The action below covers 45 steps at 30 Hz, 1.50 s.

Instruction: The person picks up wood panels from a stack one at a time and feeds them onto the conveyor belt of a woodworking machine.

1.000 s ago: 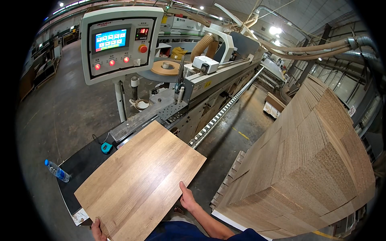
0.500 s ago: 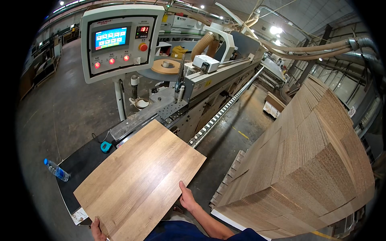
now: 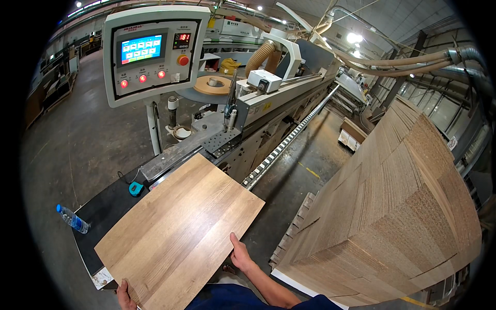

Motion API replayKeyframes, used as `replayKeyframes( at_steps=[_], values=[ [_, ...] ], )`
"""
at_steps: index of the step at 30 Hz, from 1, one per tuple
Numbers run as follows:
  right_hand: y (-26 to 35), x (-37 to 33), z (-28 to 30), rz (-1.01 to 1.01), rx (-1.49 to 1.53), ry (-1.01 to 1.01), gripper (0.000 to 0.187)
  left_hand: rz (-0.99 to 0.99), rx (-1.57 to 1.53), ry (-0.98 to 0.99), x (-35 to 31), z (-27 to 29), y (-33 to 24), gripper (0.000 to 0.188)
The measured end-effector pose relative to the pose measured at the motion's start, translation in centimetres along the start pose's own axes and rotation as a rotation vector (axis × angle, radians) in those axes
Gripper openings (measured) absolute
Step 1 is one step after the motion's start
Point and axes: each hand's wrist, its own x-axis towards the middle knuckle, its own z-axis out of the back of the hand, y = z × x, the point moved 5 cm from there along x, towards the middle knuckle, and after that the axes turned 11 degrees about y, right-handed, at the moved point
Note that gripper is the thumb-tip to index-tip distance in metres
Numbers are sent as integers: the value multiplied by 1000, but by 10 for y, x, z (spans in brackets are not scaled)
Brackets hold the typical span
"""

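A wood-grain laminated board (image 3: 178,227) lies at the machine's infeed, its far edge against the metal table by the guide. At the board's near left corner, my left hand (image 3: 125,295) grips the edge with the thumb on top. My right hand (image 3: 241,252) holds the right edge, thumb up on the surface and the fingers hidden underneath. Beyond the board stands a long edge banding machine (image 3: 289,106) with a perforated metal plate (image 3: 221,140) and a roll of brown edge tape (image 3: 212,85).
A control panel (image 3: 155,57) with lit red buttons rises at the back left. On the black table (image 3: 106,227) are a teal tape measure (image 3: 136,189) and a water bottle (image 3: 73,219). To my right a tall stack of boards (image 3: 382,206) sits on a pallet. A conveyor rail (image 3: 289,139) runs away from me.
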Motion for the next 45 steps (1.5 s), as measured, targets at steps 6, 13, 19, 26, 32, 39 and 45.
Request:
replayKeyframes(
  at_steps=[6,13,19,26,32,39,45],
  values=[
    [6,-7,-13,12,13,1,49,19,-8,0,-6,-6,-5,44],
    [8,-9,-15,9,-9,-22,48,25,6,-3,-7,-7,-5,44],
    [4,-5,-9,19,4,-14,48,39,12,35,-7,-9,-5,45],
    [8,-9,-15,35,11,-5,49,65,-55,65,-2,-2,0,41],
    [6,-7,-13,16,18,3,51,81,-49,57,-3,-3,1,36],
    [6,-8,-15,11,9,-23,50,101,-53,47,-4,0,2,38],
    [2,-2,-4,10,1,-14,49,90,-32,6,-10,-12,-6,36]
  ],
)
